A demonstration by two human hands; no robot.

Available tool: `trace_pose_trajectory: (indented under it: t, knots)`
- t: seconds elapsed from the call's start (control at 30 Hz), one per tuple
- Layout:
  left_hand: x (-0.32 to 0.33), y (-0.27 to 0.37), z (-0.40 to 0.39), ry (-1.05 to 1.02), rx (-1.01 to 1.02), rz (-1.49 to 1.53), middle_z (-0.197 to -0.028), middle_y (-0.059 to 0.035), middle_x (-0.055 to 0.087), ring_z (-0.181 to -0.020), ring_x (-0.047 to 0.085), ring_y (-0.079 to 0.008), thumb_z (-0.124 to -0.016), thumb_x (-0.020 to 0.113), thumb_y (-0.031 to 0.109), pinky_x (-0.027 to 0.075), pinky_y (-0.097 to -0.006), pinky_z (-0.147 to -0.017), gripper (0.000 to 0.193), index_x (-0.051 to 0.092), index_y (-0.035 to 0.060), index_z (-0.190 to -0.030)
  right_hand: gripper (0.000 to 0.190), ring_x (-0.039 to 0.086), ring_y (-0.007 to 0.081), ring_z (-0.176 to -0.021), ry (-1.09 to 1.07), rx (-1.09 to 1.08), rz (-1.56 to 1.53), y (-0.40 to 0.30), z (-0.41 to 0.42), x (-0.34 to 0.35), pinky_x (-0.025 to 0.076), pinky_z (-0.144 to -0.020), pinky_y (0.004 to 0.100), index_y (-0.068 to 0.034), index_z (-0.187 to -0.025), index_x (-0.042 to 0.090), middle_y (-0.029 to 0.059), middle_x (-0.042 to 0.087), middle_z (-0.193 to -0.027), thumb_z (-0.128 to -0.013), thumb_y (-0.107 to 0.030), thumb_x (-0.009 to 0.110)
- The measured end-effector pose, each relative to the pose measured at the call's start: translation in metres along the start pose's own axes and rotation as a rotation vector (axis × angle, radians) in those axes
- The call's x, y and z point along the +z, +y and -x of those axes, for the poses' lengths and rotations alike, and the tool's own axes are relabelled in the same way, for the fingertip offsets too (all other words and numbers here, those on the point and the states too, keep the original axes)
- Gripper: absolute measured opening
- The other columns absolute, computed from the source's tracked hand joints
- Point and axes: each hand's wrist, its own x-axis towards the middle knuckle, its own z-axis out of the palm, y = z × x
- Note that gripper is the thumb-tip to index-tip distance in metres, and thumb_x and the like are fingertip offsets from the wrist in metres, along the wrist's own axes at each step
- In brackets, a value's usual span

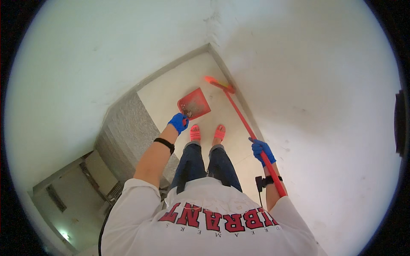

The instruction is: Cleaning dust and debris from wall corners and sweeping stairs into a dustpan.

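Observation:
My left hand [178,123], in a blue glove, is closed around the handle end of a red dustpan [199,101]. Grey dust and small bits of debris [188,112] lie in the pan, mostly toward its handle side. My right hand [263,151], gloved in the same blue, grips the long red handle of a broom [239,112]. The handle runs back along my right forearm. Beyond and to the right of the dustpan, the broom's orange and yellow head [219,84] is close to the foot of the right wall, apart from the pan. The bristles look partly blurred.
Two pale walls meet at a corner [209,44] ahead, with a grey skirting [173,66] along the floor. Steps with speckled grey surfaces [128,128] descend on the left. My feet in pink sandals [195,132] stand on the pale floor [169,86] just behind the dustpan.

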Motion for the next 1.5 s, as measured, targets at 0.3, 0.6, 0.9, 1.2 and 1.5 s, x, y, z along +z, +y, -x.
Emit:
trace_pose_trajectory:
  t: [0.3,0.6,0.9,1.2,1.5]
  knots:
    - [0.076,0.004,0.095,0.032,0.924,-1.996,-0.06,-0.0136,0.054,-0.053,0.052,-0.0194,-0.067,0.049,0.014,0.041,-0.0284,-0.048,0.012,0.054,0.0042,-0.06,0.035,0.032,0.0033,-0.037,-0.025,0.073,-0.141,0.113,0.077,-0.025,0.029,-0.031,0.0145,-0.001,-0.113,0.029,-0.0031,0.033,-0.053,-0.081,-0.01,0.036]
    - [0.094,0.005,0.142,-0.006,0.672,-1.446,-0.055,-0.0142,0.052,-0.049,0.051,-0.0212,-0.067,0.053,0.019,0.04,-0.0289,-0.046,0.021,0.051,0.0023,-0.055,0.034,0.031,0.0034,-0.037,0.06,-0.016,0.045,0.076,0.061,0.002,0.029,-0.032,0.014,-0.001,-0.112,0.031,-0.0031,0.032,-0.052,-0.079,-0.008,0.038]
    - [0.075,0.023,0.084,0.009,0.791,-1.853,-0.053,-0.0144,0.05,-0.045,0.049,-0.0282,-0.066,0.052,0.018,0.039,-0.0316,-0.043,0.018,0.052,0.0045,-0.054,0.024,0.039,0.0063,-0.039,0.216,-0.03,0.866,0.016,0.046,0.048,0.032,-0.034,0.0181,-0.005,-0.097,0.046,-0.0024,0.042,-0.051,-0.076,-0.016,0.046]
    - [0.068,0.015,0.084,0.074,0.774,-1.84,-0.062,-0.013,0.055,-0.055,0.054,-0.02,-0.066,0.053,0.012,0.043,-0.0281,-0.048,0.01,0.056,0.0027,-0.064,0.036,0.031,0.0042,-0.036,-0.067,0.006,-0.064,0.06,0.049,-0.022,0.03,-0.032,0.0154,-0.002,-0.113,0.029,-0.003,0.031,-0.051,-0.079,-0.009,0.037]
    - [0.009,-0.006,0.1,0.027,1.031,-1.776,-0.053,-0.0163,0.05,-0.046,0.049,-0.0284,-0.066,0.052,0.017,0.039,-0.031,-0.043,0.017,0.055,0.0037,-0.056,0.029,0.032,0.0042,-0.036,0.007,-0.174,0.043,0.101,0.08,-0.04,0.03,-0.031,0.0155,-0.002,-0.106,0.035,-0.0034,0.032,-0.05,-0.078,-0.011,0.037]
